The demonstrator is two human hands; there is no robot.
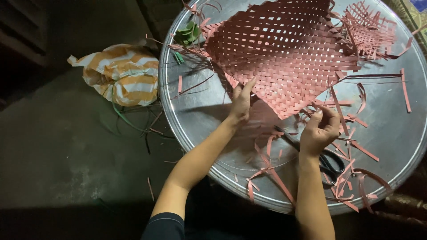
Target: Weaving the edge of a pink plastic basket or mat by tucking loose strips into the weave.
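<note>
A: Head view: a woven mat (284,53) of reddish-pink strips is seen tilted over a large round metal tray (209,120), its near corner pointing down toward the hands and its loose ends trailing to the near right.

B: How is it held?

A: Its near-left edge is touched by the left hand (241,103), fingers extended flat along the weave rather than closed. A loose strip (336,106) running off the mat's near edge is pinched by the right hand (321,130), fingers curled shut around it. The mat lies just beyond both hands; the left is the nearer to its body.

B: What else is around?

A: Black-handled scissors (330,162) are lying under the right wrist, partly hidden. Cut scraps (351,186) are scattered across the near right of the tray. A smaller woven piece (369,26) rests at the far right, green strips (187,33) at the far left, and a striped orange-and-white bag (122,73) on the floor to the left.
</note>
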